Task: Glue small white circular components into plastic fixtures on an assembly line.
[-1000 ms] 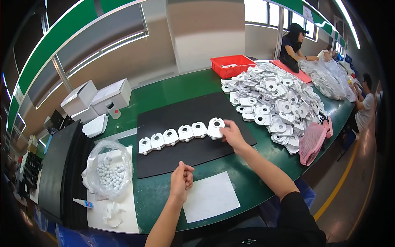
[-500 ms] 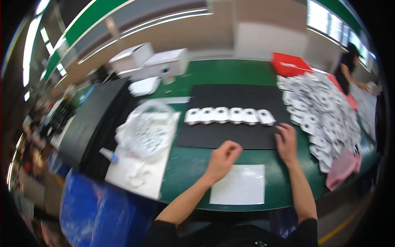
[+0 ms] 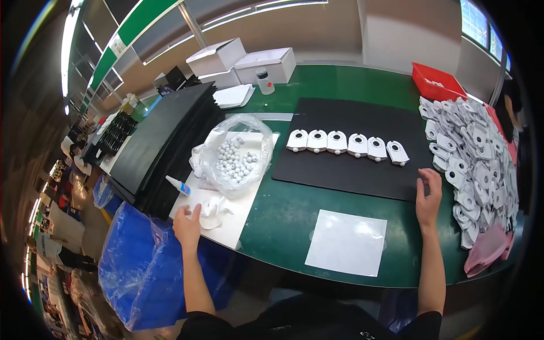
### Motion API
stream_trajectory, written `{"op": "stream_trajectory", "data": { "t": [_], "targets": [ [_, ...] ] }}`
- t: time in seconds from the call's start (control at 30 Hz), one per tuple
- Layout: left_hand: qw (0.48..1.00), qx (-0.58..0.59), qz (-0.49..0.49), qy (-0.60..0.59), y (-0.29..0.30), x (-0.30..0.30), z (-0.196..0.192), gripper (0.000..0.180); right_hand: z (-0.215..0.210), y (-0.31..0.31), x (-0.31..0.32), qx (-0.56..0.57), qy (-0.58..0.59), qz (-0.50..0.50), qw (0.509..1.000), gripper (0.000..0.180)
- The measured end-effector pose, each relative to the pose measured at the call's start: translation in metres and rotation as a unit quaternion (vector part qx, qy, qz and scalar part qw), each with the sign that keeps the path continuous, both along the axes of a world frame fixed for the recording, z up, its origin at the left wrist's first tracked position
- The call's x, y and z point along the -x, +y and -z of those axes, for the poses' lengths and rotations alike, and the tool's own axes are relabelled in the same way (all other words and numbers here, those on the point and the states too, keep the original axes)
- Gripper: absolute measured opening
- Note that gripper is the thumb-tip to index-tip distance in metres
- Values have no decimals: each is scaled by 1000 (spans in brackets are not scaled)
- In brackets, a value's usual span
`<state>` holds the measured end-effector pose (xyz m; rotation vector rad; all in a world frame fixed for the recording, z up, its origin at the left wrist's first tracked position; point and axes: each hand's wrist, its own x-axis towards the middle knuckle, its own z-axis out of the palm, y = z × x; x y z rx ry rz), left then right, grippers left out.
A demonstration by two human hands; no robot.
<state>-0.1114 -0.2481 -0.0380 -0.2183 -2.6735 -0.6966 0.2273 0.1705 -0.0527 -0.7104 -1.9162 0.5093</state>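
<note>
My left hand (image 3: 187, 224) rests on a white sheet (image 3: 229, 218) at the table's left front, fingers beside a crumpled white wad (image 3: 215, 208) and near a small glue tube (image 3: 178, 185) with a blue cap. It holds nothing that I can see. My right hand (image 3: 429, 198) lies open at the right front corner of a black mat (image 3: 351, 167), next to a heap of white plastic parts (image 3: 473, 164). Several white parts (image 3: 347, 144) stand in a row on the mat. A clear bag of small white balls (image 3: 235, 161) sits between the hands.
A white paper square (image 3: 347, 242) lies on the green table (image 3: 286, 221) in front of me. A stack of black sheets (image 3: 161, 144) lies left, white boxes (image 3: 243, 61) and a small bottle (image 3: 263, 80) at the back, a red bin (image 3: 439, 84) far right. A blue plastic bag (image 3: 141, 266) hangs below the left edge.
The view has swung left. My left hand moved from the table's middle out to the white sheet near the glue tube. My right hand drew back from the row of parts to the mat's right corner.
</note>
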Motion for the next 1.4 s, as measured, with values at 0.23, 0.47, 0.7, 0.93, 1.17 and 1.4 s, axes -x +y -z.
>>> {"op": "stream_trajectory", "data": {
  "t": [0.23,0.47,0.7,0.93,1.17,1.4],
  "targets": [
    [958,-252,139,11,-21,-6,-16,7,8,11,-17,8,24,44,999,20],
    [937,-185,295,7,-3,-108,-82,4,8,15,-7,21,72,33,997,20],
    [783,11,619,-57,122,-159,-36,19,12,15,-11,31,79,39,996,17],
    [720,-44,690,59,196,-170,12,14,7,17,-15,37,87,48,994,14],
    [699,105,707,10,178,-161,2,23,10,20,-15,45,90,49,994,13],
    [644,62,763,7,170,-146,22,25,12,20,-14,52,81,46,994,12]
  ]
}}
